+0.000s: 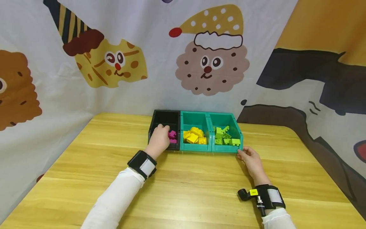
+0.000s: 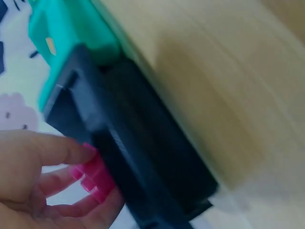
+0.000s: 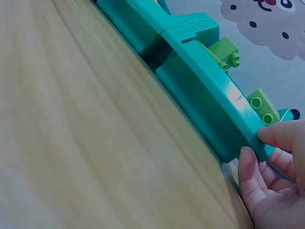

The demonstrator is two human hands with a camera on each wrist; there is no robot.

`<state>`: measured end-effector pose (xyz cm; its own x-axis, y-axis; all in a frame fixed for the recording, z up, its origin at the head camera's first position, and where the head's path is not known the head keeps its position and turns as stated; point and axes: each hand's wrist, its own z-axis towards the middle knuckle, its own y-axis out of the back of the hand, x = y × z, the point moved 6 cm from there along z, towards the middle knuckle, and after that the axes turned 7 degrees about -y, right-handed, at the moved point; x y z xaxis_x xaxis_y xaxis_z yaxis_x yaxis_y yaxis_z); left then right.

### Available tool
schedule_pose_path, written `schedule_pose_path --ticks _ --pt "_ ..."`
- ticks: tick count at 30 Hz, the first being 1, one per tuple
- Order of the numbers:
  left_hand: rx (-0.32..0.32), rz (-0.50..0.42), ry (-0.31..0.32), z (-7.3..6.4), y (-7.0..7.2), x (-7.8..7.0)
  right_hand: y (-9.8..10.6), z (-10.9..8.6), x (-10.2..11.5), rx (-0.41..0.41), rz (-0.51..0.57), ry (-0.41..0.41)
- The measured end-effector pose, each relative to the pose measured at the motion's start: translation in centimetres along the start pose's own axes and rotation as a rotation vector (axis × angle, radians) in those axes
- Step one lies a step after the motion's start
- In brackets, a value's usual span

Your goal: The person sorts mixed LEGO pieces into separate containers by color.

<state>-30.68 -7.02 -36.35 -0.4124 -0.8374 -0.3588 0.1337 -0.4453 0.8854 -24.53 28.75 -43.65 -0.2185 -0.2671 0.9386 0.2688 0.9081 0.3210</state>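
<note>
My left hand [image 1: 159, 137] reaches into the black bin [image 1: 173, 147] at the left end of a row of three. In the left wrist view its thumb and fingers close around pink toy building blocks [image 2: 98, 177], behind the bin's front wall. More magenta blocks [image 1: 172, 135] show beside the hand in the head view. At the row's other end, my right hand [image 1: 253, 161] grips the front right corner of a teal bin [image 3: 205, 105]. That bin contains several lime green blocks [image 1: 235, 142].
Between these two stands another teal bin [image 1: 195, 147], with several yellow blocks [image 1: 193, 138] in it. All three bins sit side by side on a wooden table [image 1: 194, 184]. A printed cloth [image 1: 160, 89] with cartoon figures hangs right behind them.
</note>
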Motion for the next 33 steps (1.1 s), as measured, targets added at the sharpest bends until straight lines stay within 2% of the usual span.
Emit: schedule_pose_path --ticks 4,11,16,21,26,30,33 --pt "0.030 0.046 0.065 0.6 -0.6 1.1 0.1 0.1 0.1 -0.004 0.014 0.008" --pt "0.071 0.057 0.105 0.9 -1.2 1.6 -0.1 -0.1 0.1 0.005 0.009 0.012" --pt "0.151 0.064 0.142 1.0 -2.0 2.0 -0.2 -0.2 0.2 0.002 0.005 0.010" --pt "0.220 0.028 0.189 1.3 -2.8 2.5 -0.2 -0.1 0.1 -0.003 -0.003 0.017" --pt "0.176 -0.018 0.185 1.4 -3.0 2.6 -0.2 -0.1 -0.1 -0.003 0.002 0.005" --pt "0.138 -0.054 0.160 0.7 -2.0 1.9 -0.3 -0.1 -0.1 0.000 0.016 0.002" --pt "0.072 -0.074 0.114 -0.2 -0.9 1.2 -0.2 0.0 -0.1 0.029 0.029 0.001"
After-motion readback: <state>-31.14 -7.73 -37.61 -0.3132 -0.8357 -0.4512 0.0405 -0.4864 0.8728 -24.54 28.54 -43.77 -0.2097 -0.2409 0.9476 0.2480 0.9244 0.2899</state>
